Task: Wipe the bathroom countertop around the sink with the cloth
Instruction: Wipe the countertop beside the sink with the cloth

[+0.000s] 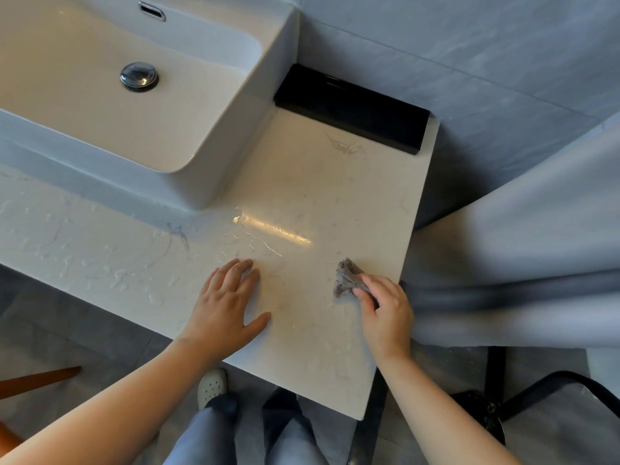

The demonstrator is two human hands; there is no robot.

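Head view looks straight down on a pale stone countertop (302,196) with a white vessel sink (275,62) standing on it at the upper left. The person's right hand (385,313) pinches a small grey cloth (347,278) between thumb and curled fingers, the bunched cloth pressed onto the counter near its right edge — a sensible place to be, since the strip to the right of the sink is where the surface looks mostly dry and dull already. The left hand (228,300) lies flat on the stone, fingers straight and close together, thumb out to the side, holding nothing; I would guess it is there to brace the body while the other arm works. To its left, in front of the sink, beads and streaks of water (100,260) lie across the counter, so by my reckoning the wiping is only partly done and that wet stretch comes next. A black box (352,109) sits against the back wall behind the dry area, and a grey curtain (520,246) hangs just past the counter's right edge. With the cloth so small and crumpled, I suspect it may smear the water rather than lift it — spreading it wider would help.
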